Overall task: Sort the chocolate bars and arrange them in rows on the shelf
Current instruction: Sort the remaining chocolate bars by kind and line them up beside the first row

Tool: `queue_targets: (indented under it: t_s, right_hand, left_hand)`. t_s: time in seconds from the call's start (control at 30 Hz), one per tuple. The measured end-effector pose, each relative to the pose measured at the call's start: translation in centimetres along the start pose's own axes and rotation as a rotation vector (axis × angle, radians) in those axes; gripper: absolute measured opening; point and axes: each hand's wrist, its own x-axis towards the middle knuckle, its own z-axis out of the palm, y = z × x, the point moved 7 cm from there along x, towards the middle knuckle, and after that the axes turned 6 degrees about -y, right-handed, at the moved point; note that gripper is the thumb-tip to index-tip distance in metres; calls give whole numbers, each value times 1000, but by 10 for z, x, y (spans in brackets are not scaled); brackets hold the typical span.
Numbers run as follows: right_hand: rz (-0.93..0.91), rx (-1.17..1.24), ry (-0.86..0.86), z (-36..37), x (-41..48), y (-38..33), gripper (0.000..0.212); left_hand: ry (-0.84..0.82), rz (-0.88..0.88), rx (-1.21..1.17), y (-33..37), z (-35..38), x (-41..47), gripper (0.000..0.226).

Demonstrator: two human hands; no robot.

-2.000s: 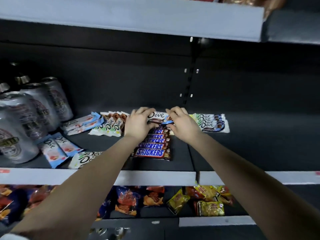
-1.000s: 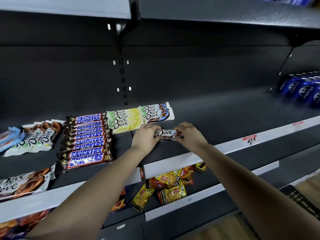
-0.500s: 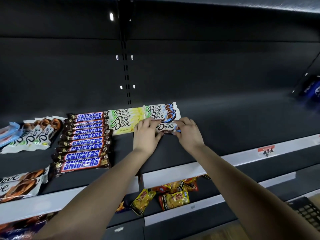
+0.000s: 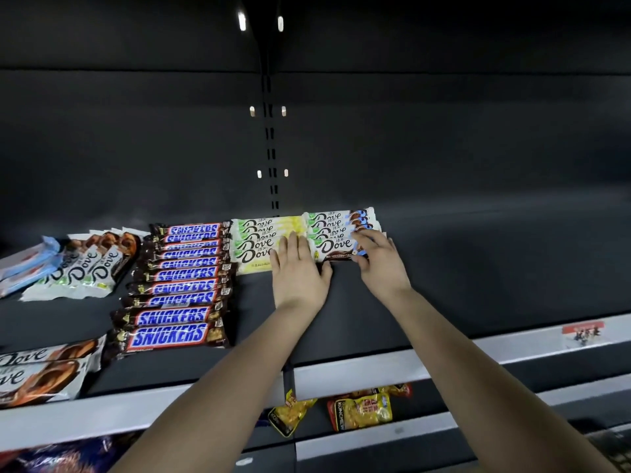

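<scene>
Brown wrapper meets the fingers first: the brown Dove bar (image 4: 333,249) lies flat on the shelf (image 4: 478,268) between both hands. The right hand (image 4: 379,264) curls its fingers (image 4: 367,238) over the bar's three o'clock end, with the thumb at the near edge, pinching it. The left hand (image 4: 300,271) keeps its fingers (image 4: 293,245) straight and close together, flat across the bar's nine o'clock end and the edge of the yellow-green Dove stack (image 4: 259,240).

At twelve o'clock, touching the held bar, sit the blue-ended Dove bars (image 4: 341,221). Further toward nine o'clock, the Snickers row (image 4: 177,278) runs from back to front, just beside the yellow-green stack. Beyond it lie the loose Dove bars (image 4: 85,264), fanned out and overlapping. Down at six o'clock, below the shelf's grey front rail, yellow snack bags (image 4: 362,409) lie on the lower shelf (image 4: 426,438). A price tag (image 4: 582,331) sits on the rail at four o'clock.
</scene>
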Motion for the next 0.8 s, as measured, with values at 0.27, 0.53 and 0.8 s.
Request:
queue_targets:
  t_s: [0.27,0.53,0.8]
  right_hand:
    - [60,-36,6,0,-3,2,43]
    - [49,-52,-6,2,-2,0,47]
    - [70,-32,107,-4,-3,-1,48]
  left_hand:
    - [10,-10,-41,-1,1,0,71]
    - [4,19,-37,0,2,1,59]
    - [20,-2,-37,-1,3,2,66]
